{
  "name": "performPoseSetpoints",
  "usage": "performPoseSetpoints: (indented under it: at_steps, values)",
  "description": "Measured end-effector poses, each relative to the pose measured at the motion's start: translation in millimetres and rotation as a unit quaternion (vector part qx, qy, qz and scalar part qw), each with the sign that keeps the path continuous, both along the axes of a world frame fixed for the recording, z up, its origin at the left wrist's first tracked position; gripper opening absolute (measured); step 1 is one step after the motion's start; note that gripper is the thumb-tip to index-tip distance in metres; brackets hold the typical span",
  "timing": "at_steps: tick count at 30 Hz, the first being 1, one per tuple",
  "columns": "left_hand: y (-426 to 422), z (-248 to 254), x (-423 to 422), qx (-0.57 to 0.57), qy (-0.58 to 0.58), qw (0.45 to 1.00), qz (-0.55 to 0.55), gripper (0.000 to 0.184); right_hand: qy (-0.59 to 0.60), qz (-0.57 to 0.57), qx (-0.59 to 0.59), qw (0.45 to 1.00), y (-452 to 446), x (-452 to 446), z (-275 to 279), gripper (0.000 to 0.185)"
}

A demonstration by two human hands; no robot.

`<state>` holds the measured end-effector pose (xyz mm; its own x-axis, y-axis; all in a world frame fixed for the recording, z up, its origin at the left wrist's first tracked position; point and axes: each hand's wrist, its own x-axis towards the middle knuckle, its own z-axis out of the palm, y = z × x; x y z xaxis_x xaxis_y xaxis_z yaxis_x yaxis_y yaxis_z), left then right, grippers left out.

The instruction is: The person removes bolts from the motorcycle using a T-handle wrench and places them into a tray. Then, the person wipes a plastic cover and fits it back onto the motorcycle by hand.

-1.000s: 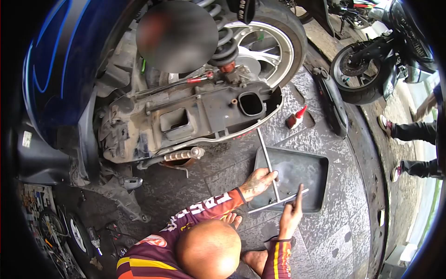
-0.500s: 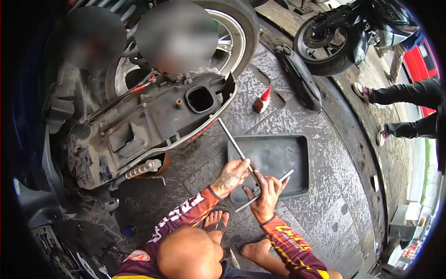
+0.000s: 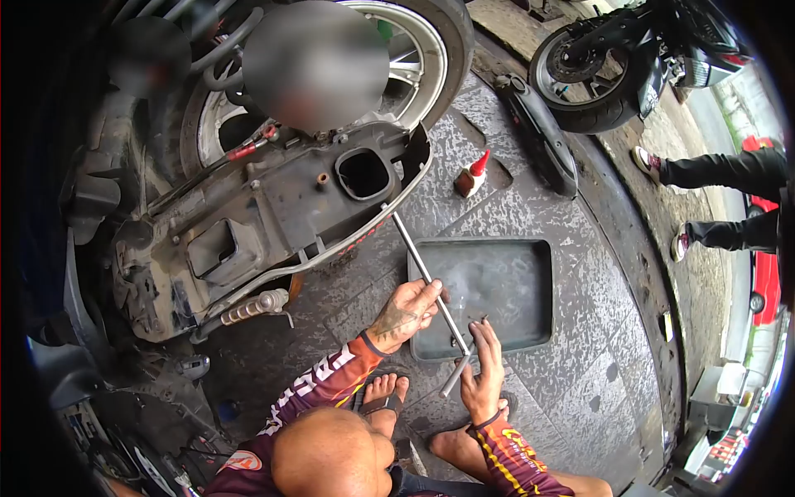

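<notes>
My left hand (image 3: 406,313) is closed around the shaft of a metal T-handle wrench (image 3: 418,258). The wrench's far end meets the lower edge of a dark, dusty scooter engine cover (image 3: 286,203); exactly what it sits on is too small to tell. Beside the wrench's crossbar is my right hand (image 3: 483,373), fingers stretched out and thumb near the bar. Part of the crossbar is hidden at that hand. Beneath the wrench lies a shallow black tray (image 3: 530,338).
A white bottle with a red nozzle (image 3: 472,176) stands on the worn floor. Further off lie a long black cover (image 3: 538,137) and a parked motorcycle (image 3: 609,62). A person's legs (image 3: 720,171) show at right. The scooter's rear wheel (image 3: 454,50) is beyond the engine cover.
The crossbar has turned, and my right hand has gone from fingers around it to fingers stretched out. My left hand stays on the shaft. The view has shifted slightly.
</notes>
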<state>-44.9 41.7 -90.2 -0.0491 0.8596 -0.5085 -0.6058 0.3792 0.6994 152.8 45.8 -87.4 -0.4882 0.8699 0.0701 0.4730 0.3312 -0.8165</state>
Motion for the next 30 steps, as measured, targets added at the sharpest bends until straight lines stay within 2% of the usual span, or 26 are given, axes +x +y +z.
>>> performPoseSetpoints:
  at_steps: [1,2,3,4,5,6,7,10,11,12,13,14,15,17,19,23,25,26,27,29,30]
  values:
    - [-1.0,-1.6,1.4,-0.001,-0.003,1.000,0.000,0.035,0.014,-0.027,-0.018,0.999,-6.8,-4.7,-3.9,0.053]
    - [-0.6,-3.9,1.8,0.004,-0.002,1.000,0.003,0.034,-0.032,-0.041,0.103,0.993,-6.8,-9.0,-12.3,0.038]
    - [0.0,-6.4,1.5,0.008,0.000,1.000,0.007,0.034,-0.032,-0.042,0.104,0.993,-13.6,-8.9,-31.8,0.038]
    - [1.2,-11.1,2.8,0.007,-0.001,1.000,0.006,0.034,0.031,-0.110,-0.078,0.990,-28.0,-5.2,-55.8,0.036]
    - [4.7,-17.1,5.3,0.014,0.003,1.000,0.012,0.034,0.141,-0.143,-0.228,0.953,-34.4,-21.8,-40.8,0.049]
    - [8.0,-19.2,6.9,0.024,0.006,1.000,0.020,0.034,0.249,-0.202,-0.357,0.878,-40.8,-38.3,-26.0,0.069]
    - [9.3,-16.2,6.5,0.029,0.005,0.999,0.021,0.034,0.255,-0.197,-0.450,0.833,-41.9,-42.4,-10.3,0.077]
    - [6.7,-10.5,3.4,0.027,0.006,1.000,0.012,0.034,0.269,-0.153,-0.487,0.817,-39.8,-26.0,9.1,0.069]
    - [5.3,-12.6,4.4,0.027,0.006,1.000,0.014,0.034,0.213,-0.179,-0.321,0.905,-37.0,-18.9,23.4,0.053]
    - [6.5,-12.6,-0.3,0.023,0.020,0.999,0.013,0.034,0.154,-0.183,-0.137,0.961,-26.7,-16.4,39.0,0.046]
    - [5.1,-12.9,0.6,0.011,0.028,1.000,0.006,0.033,0.089,-0.188,0.049,0.977,-19.3,-9.6,53.0,0.052]
    - [5.2,-8.0,0.3,0.005,0.039,0.999,0.006,0.033,-0.030,-0.073,0.113,0.991,-9.9,-0.4,66.2,0.059]
    - [4.5,-8.0,0.5,0.002,0.038,0.999,0.010,0.033,-0.148,0.042,0.174,0.973,-1.9,5.6,78.4,0.068]
    - [8.8,-8.9,2.3,0.009,0.045,0.999,0.007,0.033,-0.327,0.233,0.184,0.897,14.3,-2.1,81.1,0.068]
    - [10.2,-6.3,4.2,0.006,0.049,0.999,0.013,0.034,-0.327,0.280,0.273,0.860,31.5,-5.7,45.3,0.068]
    - [11.5,-18.0,7.7,0.014,0.021,0.999,0.036,0.037,-0.232,0.211,0.317,0.895,39.0,-25.1,19.3,0.055]
    - [11.1,-21.4,5.7,0.028,0.027,0.999,0.022,0.036,-0.062,0.098,0.291,0.950,37.0,-26.8,-12.3,0.047]
    - [11.5,-20.9,6.0,0.026,0.034,0.999,0.029,0.036,0.010,0.018,0.283,0.959,32.3,-36.3,-20.2,0.042]
    - [10.9,-19.8,5.0,0.023,0.052,0.998,0.024,0.036,-0.012,-0.026,0.221,0.975,23.0,-35.9,-21.8,0.044]
    - [8.9,-21.9,3.9,0.020,0.066,0.997,0.029,0.037,-0.040,0.003,0.184,0.982,17.5,-35.9,-16.5,0.046]
    - [7.7,-25.7,2.4,0.019,0.038,0.998,0.042,0.038,-0.050,0.021,0.173,0.983,16.4,-35.9,-13.9,0.047]
